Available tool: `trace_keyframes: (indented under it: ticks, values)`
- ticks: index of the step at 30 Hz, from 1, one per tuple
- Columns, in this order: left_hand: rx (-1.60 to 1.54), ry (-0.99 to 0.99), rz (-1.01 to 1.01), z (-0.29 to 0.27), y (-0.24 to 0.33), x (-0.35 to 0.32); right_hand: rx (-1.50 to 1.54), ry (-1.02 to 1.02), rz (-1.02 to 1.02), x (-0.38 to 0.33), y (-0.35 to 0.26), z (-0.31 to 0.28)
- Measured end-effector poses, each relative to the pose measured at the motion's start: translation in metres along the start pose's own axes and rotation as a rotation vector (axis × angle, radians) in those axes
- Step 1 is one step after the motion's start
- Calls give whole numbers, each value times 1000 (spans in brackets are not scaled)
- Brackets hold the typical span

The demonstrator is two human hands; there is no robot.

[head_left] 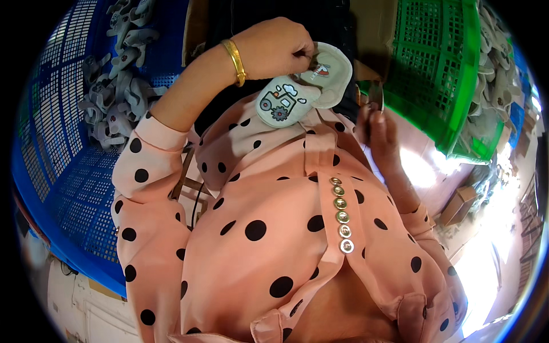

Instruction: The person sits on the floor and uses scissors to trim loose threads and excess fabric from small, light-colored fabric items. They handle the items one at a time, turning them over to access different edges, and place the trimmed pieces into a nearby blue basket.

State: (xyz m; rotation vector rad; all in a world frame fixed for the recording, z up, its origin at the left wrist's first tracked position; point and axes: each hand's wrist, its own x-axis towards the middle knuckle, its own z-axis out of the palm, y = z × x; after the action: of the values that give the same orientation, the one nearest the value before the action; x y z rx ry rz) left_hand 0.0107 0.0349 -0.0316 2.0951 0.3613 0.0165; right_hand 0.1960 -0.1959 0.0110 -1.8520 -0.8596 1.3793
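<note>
Pinching a pale green baby sock (297, 94), the left hand (274, 48) closes on its edge; the right hand (380, 128) grips small snips (376, 94). Grey socks fill both the blue crate (68, 188) and green crate (440, 74), trimming seemingly midway.

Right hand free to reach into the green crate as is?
Probably not freely: the right hand is beside the green crate, nothing between them, but it already holds a small metal tool, so its grip looks occupied.

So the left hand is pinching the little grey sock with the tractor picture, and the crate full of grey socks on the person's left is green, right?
Not quite: the head view shows that crate on the left is blue; the green crate is on the right. The left hand does pinch the grey tractor sock.
</note>
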Motion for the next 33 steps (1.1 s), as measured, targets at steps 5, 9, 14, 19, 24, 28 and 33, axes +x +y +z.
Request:
trace_keyframes:
  ticks: [5,9,14,19,24,28,33]
  values:
    - [55,-167,-94,-18,13,8,-1142,174,-639,38,-82,-18]
    - [20,-226,-153,-21,27,13,-1533,15,-790,56,-102,-22]
    - [-36,-287,-202,-15,30,21,-1798,-148,-846,69,-93,-14]
    - [-112,-326,-242,-12,24,25,-1885,-213,-834,68,-102,-2]
    - [-138,-382,-257,-13,27,32,-1990,-293,-803,72,-94,-4]
    - [-113,-367,-258,-13,26,34,-1930,-287,-819,77,-92,-2]
    - [-130,-377,-237,-17,26,32,-1926,-223,-893,80,-84,-1]
